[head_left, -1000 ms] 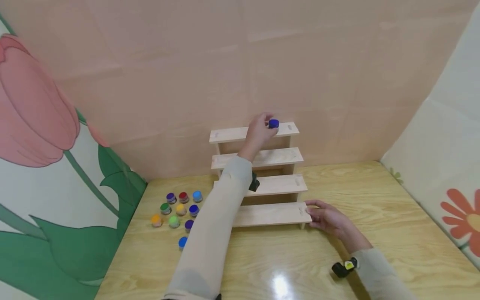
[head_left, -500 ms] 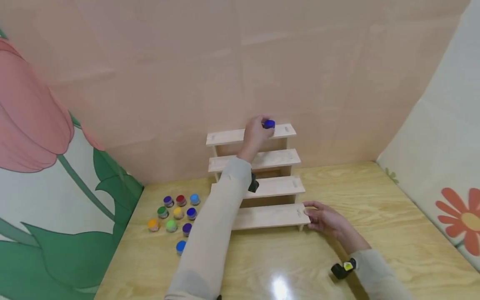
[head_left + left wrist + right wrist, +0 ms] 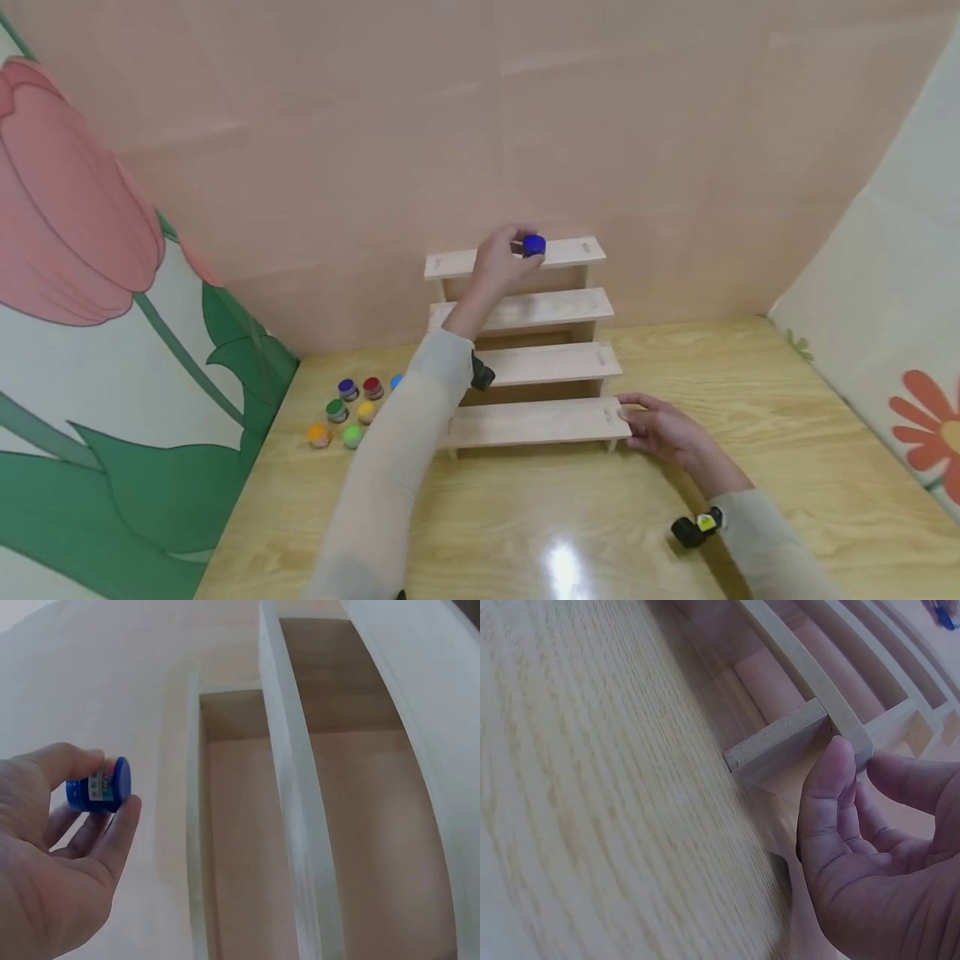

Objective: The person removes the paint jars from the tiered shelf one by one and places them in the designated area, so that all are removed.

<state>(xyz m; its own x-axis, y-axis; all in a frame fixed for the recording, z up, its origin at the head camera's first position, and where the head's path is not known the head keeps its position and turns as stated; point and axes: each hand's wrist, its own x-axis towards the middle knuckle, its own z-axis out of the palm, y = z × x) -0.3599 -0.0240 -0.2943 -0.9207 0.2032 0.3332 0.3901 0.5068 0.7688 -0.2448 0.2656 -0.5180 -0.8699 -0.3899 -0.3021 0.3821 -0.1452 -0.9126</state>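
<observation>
A small blue paint jar [image 3: 534, 246] with a blue lid is pinched between the thumb and fingers of my left hand [image 3: 501, 260], in front of the top step of a pale wooden four-tier stand [image 3: 540, 423]. In the left wrist view, the label on the jar [image 3: 97, 784] shows, and the left hand [image 3: 67, 847] holds it sideways to that camera. Whether the jar touches the step, I cannot tell. At the stand's lower right corner, my right hand [image 3: 667, 435] grips the end of the lowest step; the right wrist view shows thumb and fingertips on that board's corner [image 3: 855, 739].
Several small paint jars with coloured lids, among them a red one [image 3: 372, 387], a green one [image 3: 337, 409] and an orange one [image 3: 318, 434], stand on the wooden table [image 3: 525, 525] left of the stand. My left sleeve [image 3: 397, 450] covers part of that group. A pinkish wall [image 3: 360, 167] rises behind.
My left hand has moved a little left along the top step with the paint jar, and its forearm now covers more of the jars. The right hand keeps its grip; the head view has shifted slightly.
</observation>
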